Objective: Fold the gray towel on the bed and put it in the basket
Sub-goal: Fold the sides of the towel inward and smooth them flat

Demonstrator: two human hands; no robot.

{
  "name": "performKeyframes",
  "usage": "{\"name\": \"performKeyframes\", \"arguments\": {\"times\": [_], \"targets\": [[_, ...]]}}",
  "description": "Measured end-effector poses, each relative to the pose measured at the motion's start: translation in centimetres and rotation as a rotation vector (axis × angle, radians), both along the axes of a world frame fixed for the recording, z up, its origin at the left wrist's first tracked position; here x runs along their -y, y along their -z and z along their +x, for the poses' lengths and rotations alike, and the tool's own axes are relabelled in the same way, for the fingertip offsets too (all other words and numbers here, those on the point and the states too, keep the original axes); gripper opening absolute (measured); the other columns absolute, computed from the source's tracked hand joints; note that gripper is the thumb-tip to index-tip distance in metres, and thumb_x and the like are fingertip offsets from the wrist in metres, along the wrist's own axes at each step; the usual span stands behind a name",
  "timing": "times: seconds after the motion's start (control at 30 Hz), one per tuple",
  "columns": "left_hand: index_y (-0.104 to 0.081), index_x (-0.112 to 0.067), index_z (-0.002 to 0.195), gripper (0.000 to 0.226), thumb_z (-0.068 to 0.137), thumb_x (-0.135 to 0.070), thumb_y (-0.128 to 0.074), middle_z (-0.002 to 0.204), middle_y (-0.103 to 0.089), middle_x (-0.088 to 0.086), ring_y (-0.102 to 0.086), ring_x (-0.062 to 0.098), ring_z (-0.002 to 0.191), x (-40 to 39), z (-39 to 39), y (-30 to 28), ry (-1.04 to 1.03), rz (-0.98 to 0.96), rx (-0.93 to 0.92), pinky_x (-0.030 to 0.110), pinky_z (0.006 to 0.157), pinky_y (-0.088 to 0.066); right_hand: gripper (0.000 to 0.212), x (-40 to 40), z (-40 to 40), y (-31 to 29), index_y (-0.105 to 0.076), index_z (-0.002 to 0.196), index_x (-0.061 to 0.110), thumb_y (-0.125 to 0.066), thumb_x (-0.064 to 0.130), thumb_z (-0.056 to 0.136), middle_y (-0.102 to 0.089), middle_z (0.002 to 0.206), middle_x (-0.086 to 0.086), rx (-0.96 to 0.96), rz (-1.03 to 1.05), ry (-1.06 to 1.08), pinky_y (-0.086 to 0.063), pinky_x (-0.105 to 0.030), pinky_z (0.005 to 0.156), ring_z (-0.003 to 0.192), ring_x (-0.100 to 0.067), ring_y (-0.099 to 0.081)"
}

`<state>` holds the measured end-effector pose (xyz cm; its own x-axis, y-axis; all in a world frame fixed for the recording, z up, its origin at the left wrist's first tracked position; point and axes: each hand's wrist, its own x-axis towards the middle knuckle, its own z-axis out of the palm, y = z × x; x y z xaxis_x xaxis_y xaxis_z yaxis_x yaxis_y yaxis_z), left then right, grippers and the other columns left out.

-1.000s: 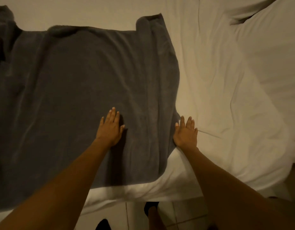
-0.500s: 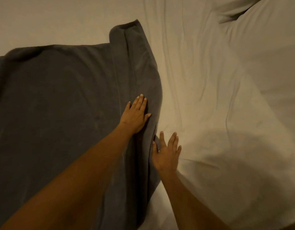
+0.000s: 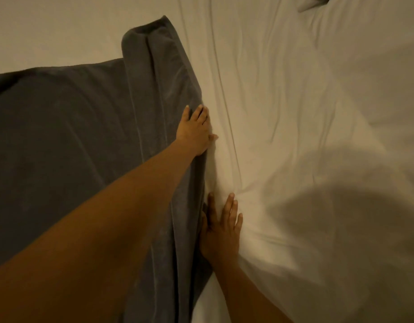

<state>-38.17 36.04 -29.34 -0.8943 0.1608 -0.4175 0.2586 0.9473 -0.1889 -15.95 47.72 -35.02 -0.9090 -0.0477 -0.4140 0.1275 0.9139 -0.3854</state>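
Observation:
The gray towel (image 3: 68, 145) lies spread over the left half of the white bed (image 3: 306, 127), with a long fold ridge along its right side. My left hand (image 3: 194, 130) lies flat on the towel's right edge, fingers straight, thumb on the sheet. My right hand (image 3: 221, 231) presses flat on the sheet right beside the same edge, lower down, its inner side touching the towel. No basket is in view.
Wrinkled white sheet fills the right side. A pillow or duvet bulge (image 3: 369, 33) rises at the top right. My own shadow falls over the sheet at the lower right.
My left hand has slid right across the towel to its right edge. The right hand stayed by the edge. The view has shifted right and closer to the bed.

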Motion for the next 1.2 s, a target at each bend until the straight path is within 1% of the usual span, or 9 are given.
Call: {"name": "performKeyframes", "arguments": {"times": [0.13, 0.27, 0.4, 0.47, 0.57, 0.7, 0.87, 1.03, 1.2], "targets": [[-0.007, -0.004, 0.150, 0.057, 0.102, -0.029, -0.023, 0.161, -0.004, 0.011, 0.003, 0.026, 0.149, 0.7, -0.3, 0.0, -0.003, -0.136, -0.020, 0.053, 0.117, 0.006, 0.062, 0.3, 0.2, 0.1, 0.007, 0.147, 0.041, 0.005, 0.060, 0.089, 0.021, 0.156, -0.009, -0.058, -0.009, 0.037, 0.018, -0.037, 0.111, 0.142, -0.021, 0.024], [-0.016, 0.000, 0.148, 0.055, 0.100, -0.026, -0.026, 0.158, -0.016, 0.016, -0.006, 0.031, 0.148, 1.6, -0.2, -0.8, -0.070, -0.179, -0.050, 0.056, 0.117, 0.004, 0.054, 0.6, 0.4, -0.1, -0.001, 0.147, 0.045, -0.012, 0.055, 0.096, 0.020, 0.156, -0.004, -0.097, -0.031, 0.084, 0.015, -0.037, 0.113, 0.143, -0.019, 0.019], [-0.017, 0.007, 0.145, 0.055, 0.098, -0.015, -0.032, 0.154, -0.020, 0.026, -0.018, 0.038, 0.144, 2.7, 0.3, -0.9, -0.079, -0.209, -0.071, 0.059, 0.116, -0.001, 0.045, 1.7, 0.6, -0.7, -0.037, 0.140, 0.039, -0.025, 0.045, 0.097, -0.001, 0.159, -0.005, -0.190, -0.116, 0.199, 0.004, -0.038, 0.116, 0.146, -0.022, 0.004], [-0.017, 0.002, 0.147, 0.058, 0.095, -0.013, -0.038, 0.155, -0.017, 0.025, -0.015, 0.036, 0.145, 3.5, 0.5, -0.6, -0.033, -0.162, -0.077, 0.062, 0.115, -0.001, 0.038, 2.0, 0.8, -1.0, -0.053, 0.129, 0.033, -0.033, 0.040, 0.097, -0.012, 0.158, -0.006, -0.236, -0.157, 0.241, -0.004, -0.037, 0.118, 0.145, -0.023, -0.005], [-0.018, -0.013, 0.149, 0.059, 0.095, -0.014, -0.039, 0.159, -0.005, 0.018, -0.004, 0.030, 0.148, 5.1, 0.9, -0.8, 0.039, -0.092, -0.028, 0.066, 0.112, 0.002, 0.028, 1.8, 0.7, -1.1, -0.064, 0.114, 0.029, -0.044, 0.031, 0.094, -0.023, 0.155, -0.011, -0.258, -0.188, 0.272, -0.009, -0.036, 0.117, 0.143, -0.026, -0.015], [-0.038, -0.018, 0.141, 0.048, 0.094, -0.012, -0.044, 0.160, -0.002, 0.014, -0.001, 0.026, 0.149, 6.6, 1.2, -1.1, 0.085, -0.017, -0.015, 0.064, 0.114, 0.001, 0.033, 1.6, 0.2, -1.7, -0.072, 0.094, 0.024, -0.041, 0.032, 0.089, -0.039, 0.147, -0.016, -0.298, -0.142, 0.252, -0.016, -0.039, 0.113, 0.137, -0.031, -0.029], [-0.038, -0.019, 0.141, 0.047, 0.095, -0.013, -0.047, 0.160, -0.004, 0.014, -0.001, 0.027, 0.149, 7.8, 1.5, -1.8, 0.142, -0.018, -0.037, 0.060, 0.117, 0.000, 0.032, 0.9, 0.3, -2.0, -0.071, 0.071, 0.018, -0.043, 0.028, 0.082, -0.052, 0.138, -0.014, -0.365, 0.021, 0.320, -0.019, -0.041, 0.113, 0.130, -0.032, -0.042], [-0.038, -0.013, 0.140, 0.048, 0.094, -0.007, -0.046, 0.159, -0.008, 0.015, -0.005, 0.028, 0.148, 8.0, 1.8, -2.4, 0.232, -0.044, -0.099, 0.060, 0.117, -0.001, 0.036, 0.3, 2.0, -2.3, -0.073, 0.078, 0.013, -0.040, 0.027, 0.084, -0.059, 0.129, -0.015, -0.329, 0.141, 0.396, -0.017, -0.039, 0.112, 0.127, -0.030, -0.048], [-0.040, -0.007, 0.138, 0.046, 0.093, -0.002, -0.045, 0.157, -0.013, 0.017, -0.013, 0.030, 0.146, 6.2, 1.9, -3.3, 0.323, -0.016, -0.166, 0.057, 0.118, -0.001, 0.021, -1.5, 3.0, -3.0, -0.071, 0.083, 0.011, -0.052, 0.016, 0.087, -0.060, 0.127, -0.017, -0.297, 0.180, 0.490, -0.014, -0.039, 0.112, 0.128, -0.032, -0.047]]}}
